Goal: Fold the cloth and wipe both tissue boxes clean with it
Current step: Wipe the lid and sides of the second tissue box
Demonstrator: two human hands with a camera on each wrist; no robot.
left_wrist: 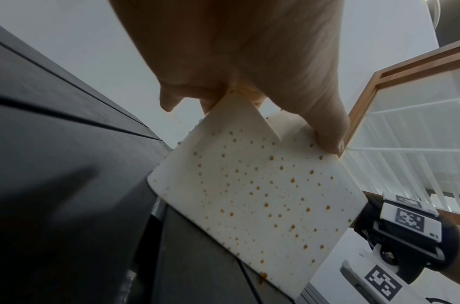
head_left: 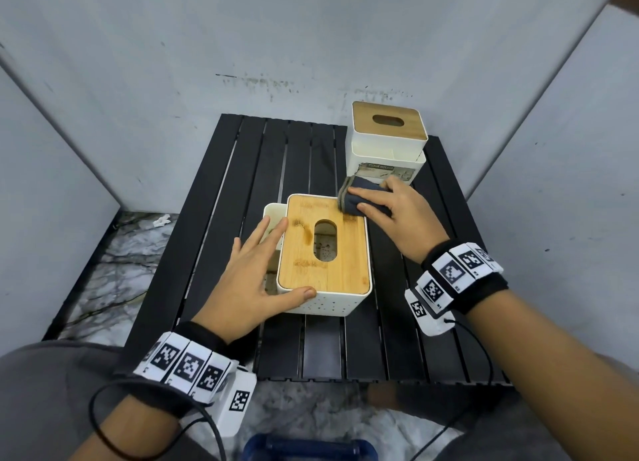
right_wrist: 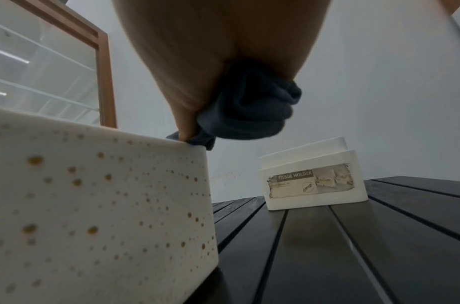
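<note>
Near tissue box (head_left: pixel 325 253): white body, wooden lid with oval slot; brown stains on lid, brown specks on walls; upright at counter (head_left: pixel 221 218) centre.
Far tissue box (head_left: pixel 387 139): white, wooden slotted lid, "TISSUE HOLDER" label on near face; upright at far right.
Cloth (head_left: pixel 359 197): dark grey, folded into a wad, lying on the near box lid's far right corner.

Head looks down; 2 wrist views (low, close) share the near tissue box (left_wrist: pixel 262 191).
</note>
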